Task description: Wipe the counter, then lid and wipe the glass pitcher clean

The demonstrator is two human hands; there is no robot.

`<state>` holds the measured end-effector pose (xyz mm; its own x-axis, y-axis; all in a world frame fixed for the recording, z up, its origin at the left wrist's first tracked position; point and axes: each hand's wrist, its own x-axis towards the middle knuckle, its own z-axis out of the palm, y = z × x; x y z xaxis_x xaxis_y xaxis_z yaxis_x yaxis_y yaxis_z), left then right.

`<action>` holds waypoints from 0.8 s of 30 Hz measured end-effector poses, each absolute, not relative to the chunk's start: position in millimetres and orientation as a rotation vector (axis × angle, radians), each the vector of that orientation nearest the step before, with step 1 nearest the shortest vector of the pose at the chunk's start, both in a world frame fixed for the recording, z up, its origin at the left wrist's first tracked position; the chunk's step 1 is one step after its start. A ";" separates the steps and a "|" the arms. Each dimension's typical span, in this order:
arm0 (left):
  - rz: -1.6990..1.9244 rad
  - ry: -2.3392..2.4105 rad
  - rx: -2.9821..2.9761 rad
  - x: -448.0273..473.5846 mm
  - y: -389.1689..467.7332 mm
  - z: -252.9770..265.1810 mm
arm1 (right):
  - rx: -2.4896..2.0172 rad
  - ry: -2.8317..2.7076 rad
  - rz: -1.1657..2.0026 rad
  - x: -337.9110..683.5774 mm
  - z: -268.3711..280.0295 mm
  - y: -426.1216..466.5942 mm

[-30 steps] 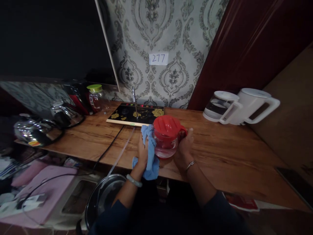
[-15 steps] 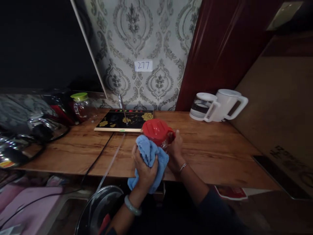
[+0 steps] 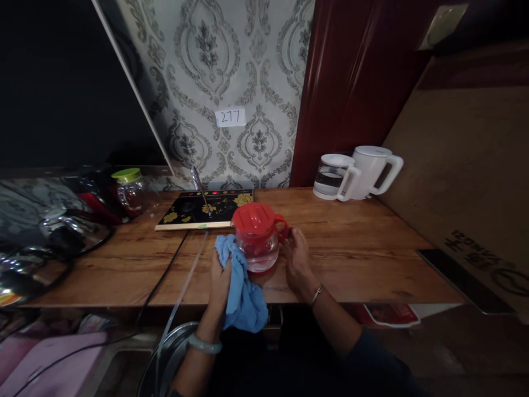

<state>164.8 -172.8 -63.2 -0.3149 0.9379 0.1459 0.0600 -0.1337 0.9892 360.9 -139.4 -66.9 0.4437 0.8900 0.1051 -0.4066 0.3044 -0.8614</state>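
Note:
A clear glass pot with a red lid and a red handle stands upright near the front of the wooden counter. My left hand is closed around a blue cloth, which hangs down over the counter's front edge and lies against the pot's left side. To the right of the pot, my right hand is open beside the handle, its fingertips close to it. Whether they touch the handle I cannot tell.
Behind the pot lies a black hot plate with a thin metal spout above it. Two white-handled jugs stand at the back right. Glass jar and metal kettles are on the left. A cardboard box borders the right.
The pot has been set upright on the counter. My right hand has let go of its handle and opened. My left hand has shifted left and down with the cloth.

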 end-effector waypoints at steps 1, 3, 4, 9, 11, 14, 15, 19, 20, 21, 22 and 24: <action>1.522 1.429 1.191 159.3 -175.0 -60.1 | -0.877 -0.608 0.924 363.3 -68.2 -145.9; 1.525 1.472 1.226 152.3 -186.5 -55.3 | -0.918 -0.537 0.866 367.5 -70.2 -164.7; 1.552 1.489 1.243 151.8 -196.0 -54.7 | -0.961 -0.548 0.841 368.5 -70.5 -176.9; 1.512 1.427 1.443 180.2 -253.1 -64.9 | -0.799 -1.136 1.220 356.7 -58.7 -247.0; 1.532 1.316 1.602 195.6 -264.7 -64.7 | -0.659 -1.313 1.311 349.4 -51.0 -264.7; 1.475 1.165 1.900 208.2 -264.7 -49.2 | -0.712 -1.254 1.222 347.9 -45.1 -271.2; 1.436 1.114 2.007 209.1 -262.2 -40.8 | -0.766 -1.201 1.170 351.3 -44.5 -269.0; 1.575 1.099 2.266 204.0 -248.6 -4.4 | -0.938 -1.046 0.946 383.8 -33.5 -248.6; 1.698 1.153 2.265 202.3 -243.3 3.6 | -0.964 -1.009 0.873 394.4 -25.6 -241.5; 1.809 1.219 2.234 200.9 -236.4 11.0 | -0.973 -0.983 0.802 404.7 -15.2 -233.7; 1.879 1.279 2.190 200.1 -228.0 17.4 | -0.962 -0.984 0.722 413.6 -3.1 -225.1; 1.888 1.321 2.115 199.8 -207.4 26.8 | -0.917 -1.046 0.546 424.7 22.5 -205.8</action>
<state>199.8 -207.4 26.8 -0.0855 0.5794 0.8106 0.5629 -0.6432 0.5191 424.7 -205.8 22.5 0.4243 0.7612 0.4904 0.0321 0.5286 -0.8483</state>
